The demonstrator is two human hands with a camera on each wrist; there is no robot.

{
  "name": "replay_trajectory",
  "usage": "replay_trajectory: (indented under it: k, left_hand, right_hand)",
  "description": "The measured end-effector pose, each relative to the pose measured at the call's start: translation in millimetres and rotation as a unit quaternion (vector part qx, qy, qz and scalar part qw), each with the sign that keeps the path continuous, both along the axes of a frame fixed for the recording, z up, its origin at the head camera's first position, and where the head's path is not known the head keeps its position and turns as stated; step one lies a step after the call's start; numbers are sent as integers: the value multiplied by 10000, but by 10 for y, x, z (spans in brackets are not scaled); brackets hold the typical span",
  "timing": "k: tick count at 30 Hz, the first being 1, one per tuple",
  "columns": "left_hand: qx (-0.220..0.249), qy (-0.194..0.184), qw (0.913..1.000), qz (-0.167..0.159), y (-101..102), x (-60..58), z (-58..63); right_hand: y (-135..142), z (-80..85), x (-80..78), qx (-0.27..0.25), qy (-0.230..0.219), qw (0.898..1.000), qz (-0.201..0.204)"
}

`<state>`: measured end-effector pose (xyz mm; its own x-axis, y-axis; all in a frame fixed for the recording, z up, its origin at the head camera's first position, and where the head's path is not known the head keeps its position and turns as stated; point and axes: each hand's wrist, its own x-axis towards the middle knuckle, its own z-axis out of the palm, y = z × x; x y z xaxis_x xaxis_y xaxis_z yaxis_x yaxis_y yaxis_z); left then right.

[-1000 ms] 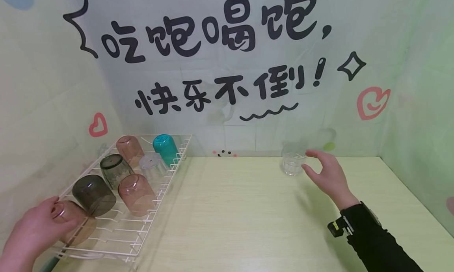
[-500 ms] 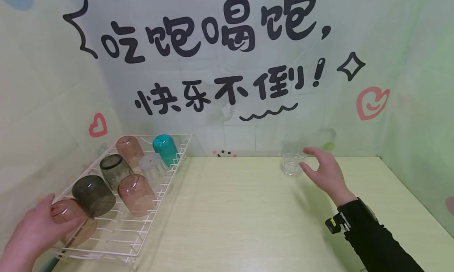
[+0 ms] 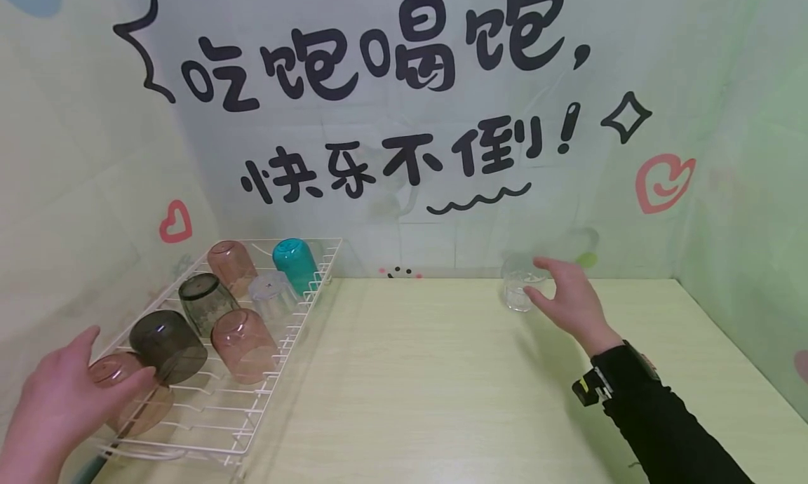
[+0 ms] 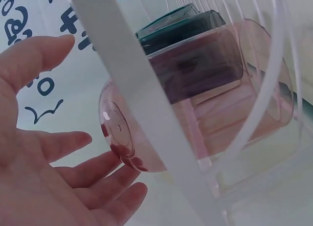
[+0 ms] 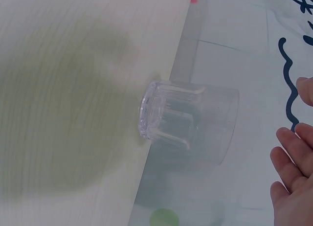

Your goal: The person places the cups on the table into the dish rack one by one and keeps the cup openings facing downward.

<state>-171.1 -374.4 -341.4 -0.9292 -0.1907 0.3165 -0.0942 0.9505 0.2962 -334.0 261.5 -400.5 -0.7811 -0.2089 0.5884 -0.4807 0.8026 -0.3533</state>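
At the near left corner of the white wire rack (image 4: 123, 74), a pink glass cup (image 3: 154, 410) stands upside down. My left hand (image 3: 63, 400) is spread beside it, thumb and fingers apart. In the left wrist view, the lower fingertips reach the edge of the cup's base. On the right, a clear glass (image 5: 190, 121) stands upright near the back edge of the table. My right hand (image 3: 571, 305) is at its right side, thumb and fingers parted and holding nothing. Its fingertips overlap the glass in the head view; the right wrist view shows a gap.
Several more upturned cups share the rack: a dark grey one (image 3: 167, 347), a green-grey one (image 3: 205, 303), another pink one (image 3: 243, 347), a clear one (image 3: 273, 294) and a teal one (image 3: 294, 263). A printed cloth (image 3: 379, 245) hangs behind the table (image 3: 404, 386).
My left hand has loosened from the pink cup, its fingers spreading wider and lifting slightly. My right hand has shifted left, closer to the clear glass. The cups have stayed in place.
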Motion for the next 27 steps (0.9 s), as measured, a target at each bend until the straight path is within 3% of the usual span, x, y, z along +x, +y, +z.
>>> replay_trajectory:
  k: [11, 19, 27]
  left_hand:
    - [-96, 179, 9997, -160, 69, -7, 36]
    - [-133, 13, 9999, -54, 165, 6, 156]
    - [-158, 29, 9999, 12, 210, 18, 182]
  right_hand:
    - [-17, -23, -80, 445, -366, 9982, -164]
    - [-24, -77, -130, 690, -494, 9960, -289]
    - [-48, -109, -137, 790, -677, 9939, -360]
